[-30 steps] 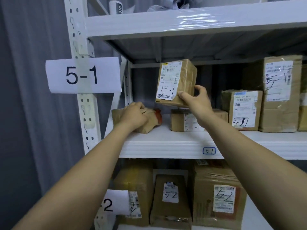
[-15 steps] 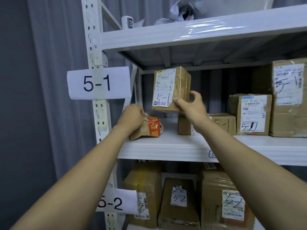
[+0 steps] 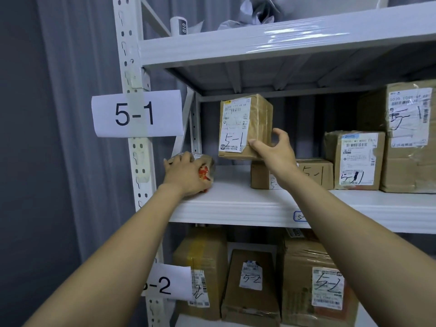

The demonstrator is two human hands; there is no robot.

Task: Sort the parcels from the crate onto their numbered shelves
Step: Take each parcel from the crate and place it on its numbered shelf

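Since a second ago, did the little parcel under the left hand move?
Yes. The left hand has pushed the little parcel leftward, toward the shelf post and farther from the flat box beside it.

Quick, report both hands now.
Left hand: grips the small taped parcel on the shelf.
Right hand: holds the upright 5-1 box.

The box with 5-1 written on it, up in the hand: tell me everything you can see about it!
It is a small brown cardboard box, wrapped in shiny clear tape. A white shipping label with barcodes covers its front, with 5-1 handwritten in black. It is upright, slightly tilted, held above the 5-1 shelf. The right hand grips its lower right corner, thumb on the front, fingers round the side. A flat carton lies just below; whether they touch is hidden.
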